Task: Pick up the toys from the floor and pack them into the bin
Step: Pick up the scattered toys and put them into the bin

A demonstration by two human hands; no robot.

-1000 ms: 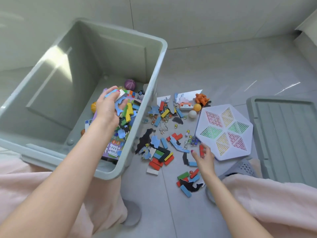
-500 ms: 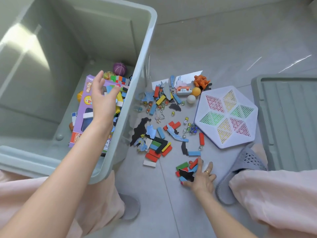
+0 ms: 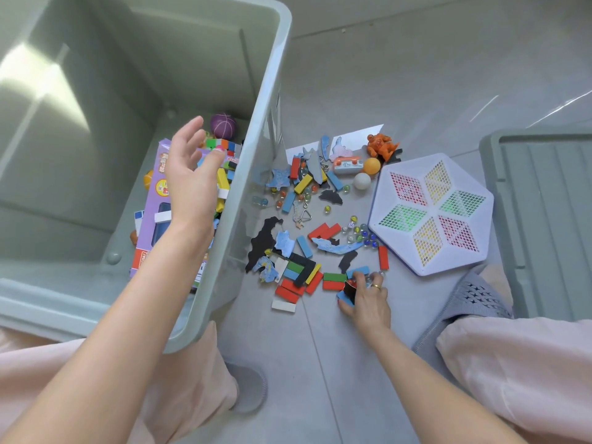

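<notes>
One bin point(image 3: 269, 100), two hands, right hand point(image 3: 368, 299) gripping blocks point(image 3: 349, 291), left hand point(image 3: 192, 174) empty

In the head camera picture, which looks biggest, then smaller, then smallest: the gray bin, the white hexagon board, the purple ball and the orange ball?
1. gray bin
2. white hexagon board
3. purple ball
4. orange ball

The purple ball lies deep in the bin, so that last gap is unsure.

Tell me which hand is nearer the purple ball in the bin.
Left. The left hand is open inside the bin, just beside the purple ball. The right hand is down on the floor, gripping small pieces, far from it.
</notes>
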